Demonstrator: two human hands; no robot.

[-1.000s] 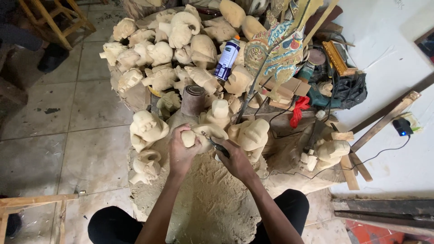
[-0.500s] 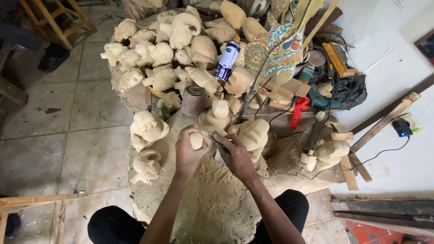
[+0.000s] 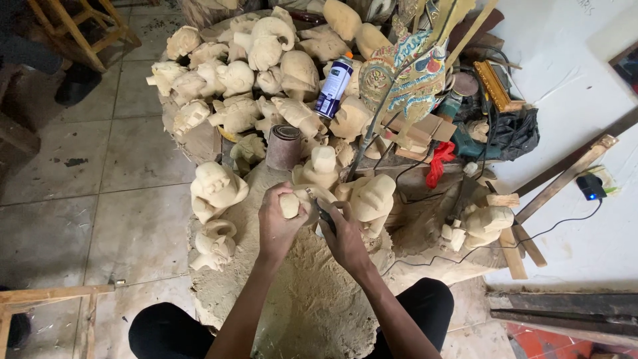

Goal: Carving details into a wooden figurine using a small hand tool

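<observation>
Grey floor tiles (image 3: 100, 193) are filling the left side of the view, and a wooden stool frame (image 3: 80, 30) is standing at the far left corner. Near the bottom left, a pale wooden frame (image 3: 46, 299) is poking into view. In the middle, a big work stump (image 3: 312, 299) is sitting thick with sawdust, and that is the surface here. Across its far side, unpainted carved wooden heads (image 3: 239, 73) are crowding together in a heap, with one larger carved head (image 3: 216, 189) just left of the hands. A roll of sandpaper (image 3: 284, 146) is standing upright among them, and a blue and white spray can (image 3: 334, 86) is leaning a little farther back.

The left hand (image 3: 279, 226) is wrapping its fingers round a small pale wooden carving (image 3: 290, 205), holding it over the stump near the middle. Just beside it, the right hand (image 3: 342, 236) is closing on a dark carving tool (image 3: 323, 216), its tip touching the piece.

Moving right, a painted puppet figure (image 3: 405, 80) on a stick is rising over the pile, a red rag (image 3: 438, 163) is hanging below it, and a black cable (image 3: 531, 236) is trailing across the white sheet (image 3: 578, 219) at far right.
</observation>
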